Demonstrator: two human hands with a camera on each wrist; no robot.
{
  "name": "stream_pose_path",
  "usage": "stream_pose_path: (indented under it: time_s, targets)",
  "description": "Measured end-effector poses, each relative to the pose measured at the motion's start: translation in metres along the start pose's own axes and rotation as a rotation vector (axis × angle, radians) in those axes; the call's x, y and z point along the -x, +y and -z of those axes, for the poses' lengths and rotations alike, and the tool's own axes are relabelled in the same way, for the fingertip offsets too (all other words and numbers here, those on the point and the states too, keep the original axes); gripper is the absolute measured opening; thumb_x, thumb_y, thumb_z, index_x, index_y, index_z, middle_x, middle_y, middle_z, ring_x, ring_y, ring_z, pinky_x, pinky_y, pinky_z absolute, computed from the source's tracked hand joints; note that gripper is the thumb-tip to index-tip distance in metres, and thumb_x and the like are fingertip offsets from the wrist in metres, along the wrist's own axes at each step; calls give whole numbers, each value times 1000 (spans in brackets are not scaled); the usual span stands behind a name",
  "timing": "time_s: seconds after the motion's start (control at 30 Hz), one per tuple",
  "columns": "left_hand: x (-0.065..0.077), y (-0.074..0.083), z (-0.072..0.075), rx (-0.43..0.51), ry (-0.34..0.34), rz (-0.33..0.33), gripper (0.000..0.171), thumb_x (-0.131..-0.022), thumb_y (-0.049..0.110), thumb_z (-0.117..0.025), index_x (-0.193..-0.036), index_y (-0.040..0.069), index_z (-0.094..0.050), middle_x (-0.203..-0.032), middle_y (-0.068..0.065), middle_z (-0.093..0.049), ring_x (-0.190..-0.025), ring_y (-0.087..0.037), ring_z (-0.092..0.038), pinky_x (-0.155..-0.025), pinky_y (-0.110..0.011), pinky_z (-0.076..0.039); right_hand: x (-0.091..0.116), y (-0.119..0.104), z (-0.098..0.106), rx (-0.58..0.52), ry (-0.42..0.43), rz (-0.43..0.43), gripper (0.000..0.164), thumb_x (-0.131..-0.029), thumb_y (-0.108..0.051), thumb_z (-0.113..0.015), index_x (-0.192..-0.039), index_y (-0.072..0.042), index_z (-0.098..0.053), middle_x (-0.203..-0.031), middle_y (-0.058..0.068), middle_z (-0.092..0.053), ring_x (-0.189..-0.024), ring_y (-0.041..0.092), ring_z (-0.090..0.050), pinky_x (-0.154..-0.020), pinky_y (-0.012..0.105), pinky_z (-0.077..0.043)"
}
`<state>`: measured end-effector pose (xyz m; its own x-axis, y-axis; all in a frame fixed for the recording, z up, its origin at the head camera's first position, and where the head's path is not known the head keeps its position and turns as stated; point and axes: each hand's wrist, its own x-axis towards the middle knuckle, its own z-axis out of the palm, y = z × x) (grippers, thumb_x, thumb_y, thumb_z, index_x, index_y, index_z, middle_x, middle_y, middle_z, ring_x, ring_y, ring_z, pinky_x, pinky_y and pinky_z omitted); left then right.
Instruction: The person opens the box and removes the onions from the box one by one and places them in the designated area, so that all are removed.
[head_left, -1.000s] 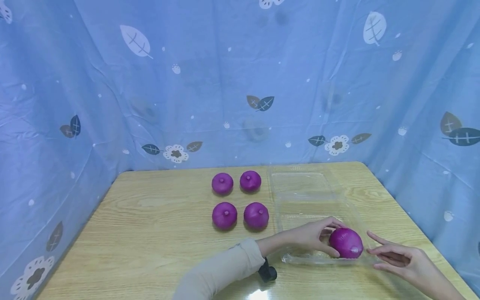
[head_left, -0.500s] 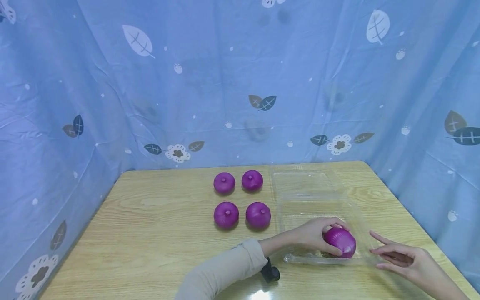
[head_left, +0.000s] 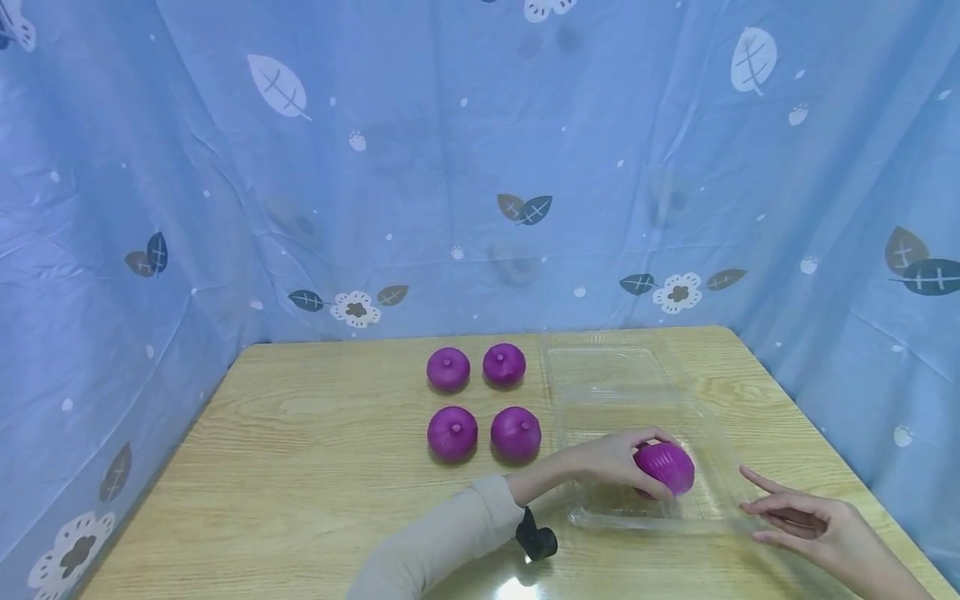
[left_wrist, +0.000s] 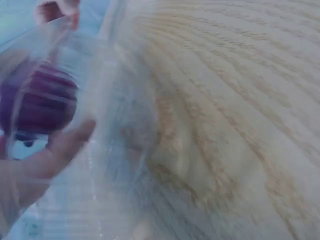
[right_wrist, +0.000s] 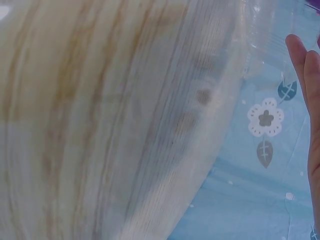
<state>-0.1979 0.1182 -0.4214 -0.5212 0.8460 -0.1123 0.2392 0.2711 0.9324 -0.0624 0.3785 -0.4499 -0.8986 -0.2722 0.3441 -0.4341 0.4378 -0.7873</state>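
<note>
In the head view my left hand [head_left: 617, 461] grips a purple onion [head_left: 669, 467], thumb on the near side and fingers over the far side. The onion is tilted, inside the front half of a clear plastic clamshell box [head_left: 637, 524]. In the left wrist view the onion [left_wrist: 47, 102] shows blurred behind the box's clear wall, with my left thumb below it. My right hand [head_left: 810, 518] is just off the box's right side, fingers loosely bent and holding nothing. Its straight fingers [right_wrist: 312, 85] show at the edge of the right wrist view.
Left of the box, several more purple onions [head_left: 452, 433] sit in two rows on the wooden table [head_left: 300, 467]. The box's lid half [head_left: 600, 367] lies folded back behind it. A black wrist camera [head_left: 536, 539] hangs under the left sleeve. A blue patterned curtain [head_left: 450, 150] surrounds the table.
My left hand has shifted the onion leftward and slightly back, from the box's front right corner toward its middle, turning it. My right hand has stayed nearly still.
</note>
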Motion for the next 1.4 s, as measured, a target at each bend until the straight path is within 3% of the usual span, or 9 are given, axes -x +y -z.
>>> stream_pose_path:
  time_s: [0.2,0.33,0.43,0.53,0.67,0.77,0.9,1.07,1.4]
  targets:
    - [9,2,10,367,-28,42,57,-83,-10,-64,-132,15,-47,-106,2,-54,-82,-18,-65,-69,-29,-58,-1,-2,1,23,5,75,33,-72,22,-68,-101,6,-67,-139,-17,-50,-105,1,-62,-74,20,-55]
    - [11,5,12,528,-24,77,43,-92,5,-55,-133,15,-45,-111,-2,-52,-92,-25,-62,-82,-39,-56,-1,-5,0,74,21,103,35,-70,22,-69,-100,5,-67,-139,-14,-50,-107,1,-61,-76,18,-54]
    - [13,6,14,615,-51,88,43,-96,18,-47,-138,10,-43,-121,-6,-48,-104,-27,-55,-94,-51,-49,-1,-7,-1,110,33,51,31,-72,18,-71,-100,2,-68,-137,-19,-51,-105,-2,-61,-73,18,-54]
    - [17,6,17,542,-42,85,52,-96,18,-50,-146,22,-37,-131,-7,-45,-113,-28,-52,-92,-47,-51,-1,-9,-1,107,26,-11,27,-75,14,-70,-100,3,-69,-134,-25,-50,-103,-4,-61,-71,20,-56]
    - [27,6,20,264,15,6,70,-86,11,-69,-144,36,-39,-132,3,-47,-111,-12,-55,-81,-26,-53,-1,-8,-2,91,15,-27,25,-75,13,-71,-99,4,-69,-133,-26,-50,-103,-4,-61,-70,22,-56]
    - [35,8,21,102,21,-132,69,-80,7,-77,-140,27,-50,-130,10,-52,-106,-1,-54,-81,-19,-51,0,-6,-2,98,13,18,28,-73,15,-71,-99,3,-69,-134,-24,-50,-103,-3,-61,-71,21,-56]
    - [45,15,23,-70,-60,-303,66,-77,3,-79,-136,18,-54,-135,12,-53,-113,5,-48,-86,-15,-49,-1,-5,-1,117,19,70,32,-71,17,-72,-99,2,-69,-136,-21,-51,-106,-3,-60,-73,18,-54]
    - [62,22,29,-313,-174,-410,65,-76,9,-81,-135,14,-55,-134,9,-52,-119,9,-39,-92,-11,-43,0,-4,-2,150,27,44,32,-72,15,-72,-99,0,-70,-134,-22,-51,-106,-5,-58,-71,17,-54]
    - [105,10,61,-350,-394,-388,62,-83,11,-75,-138,12,-47,-139,3,-47,-123,5,-38,-98,-14,-41,1,-3,-1,156,21,11,31,-73,14,-72,-100,0,-69,-133,-24,-51,-104,-6,-59,-68,17,-55]
